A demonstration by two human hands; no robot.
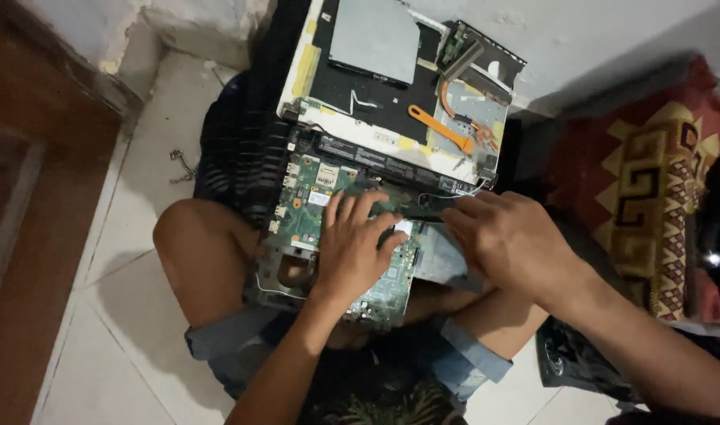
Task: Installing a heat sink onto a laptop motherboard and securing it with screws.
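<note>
the left hand (pixel 352 248) lies flat, fingers spread, steadying the green circuit board (pixel 317 208) on the lap, while the right hand (pixel 505 236) pinches a dark strip (pixel 423 211) just beyond those fingertips.

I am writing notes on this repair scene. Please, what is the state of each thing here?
Laptop case: opened, insides exposed, lying flat.
Green circuit board: taken out of the case, resting on the person's lap.
Left hand: palm down, fingers spread on the board.
Right hand: fingers closed on a dark flat part at the board's edge.
Orange strip: lying loose on the case.
</note>
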